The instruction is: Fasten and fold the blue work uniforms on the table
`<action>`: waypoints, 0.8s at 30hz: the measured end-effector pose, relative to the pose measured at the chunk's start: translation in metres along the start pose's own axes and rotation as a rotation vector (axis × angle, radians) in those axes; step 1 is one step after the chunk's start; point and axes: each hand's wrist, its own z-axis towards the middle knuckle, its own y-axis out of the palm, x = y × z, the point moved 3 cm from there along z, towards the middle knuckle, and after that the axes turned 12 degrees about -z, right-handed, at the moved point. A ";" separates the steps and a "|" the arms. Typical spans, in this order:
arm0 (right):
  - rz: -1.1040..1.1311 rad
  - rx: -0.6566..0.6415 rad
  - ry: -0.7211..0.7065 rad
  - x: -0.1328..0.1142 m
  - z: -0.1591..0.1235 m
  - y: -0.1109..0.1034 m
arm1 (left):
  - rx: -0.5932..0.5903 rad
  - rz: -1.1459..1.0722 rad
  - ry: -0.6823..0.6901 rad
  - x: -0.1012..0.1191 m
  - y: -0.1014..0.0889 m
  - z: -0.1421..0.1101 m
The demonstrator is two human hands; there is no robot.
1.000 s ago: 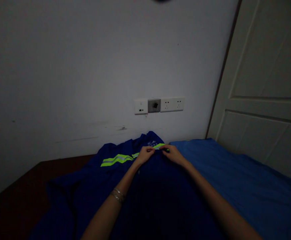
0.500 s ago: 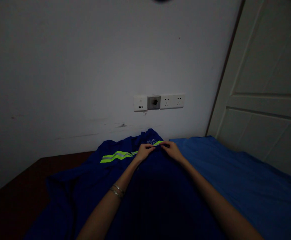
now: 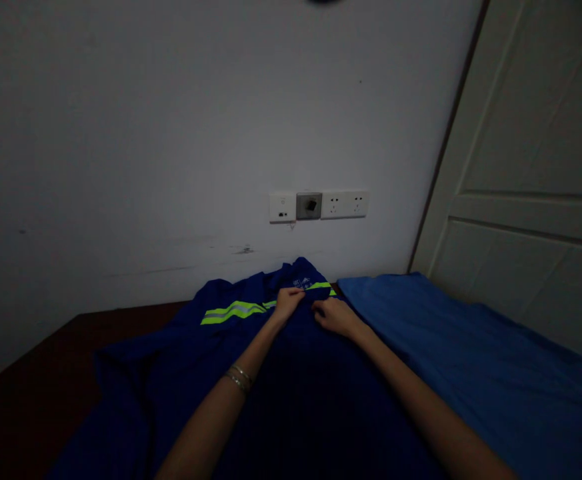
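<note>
Blue garment (image 3: 205, 353) extends past parted hands (image 3: 287, 305) (image 3: 338, 316), edge near wall (image 3: 171, 133).

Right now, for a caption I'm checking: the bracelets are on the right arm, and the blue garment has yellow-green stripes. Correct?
Not quite: the bracelets are on the left arm, as the head view shows. The blue garment does have yellow-green stripes.

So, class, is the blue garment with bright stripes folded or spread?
Mostly spread: the garment lies rumpled across the brown surface, stripes showing; hidden folds, cannot tell.
</note>
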 end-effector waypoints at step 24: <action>-0.245 -0.033 -0.100 -0.001 0.003 0.037 | 0.003 -0.020 -0.020 -0.014 0.000 0.004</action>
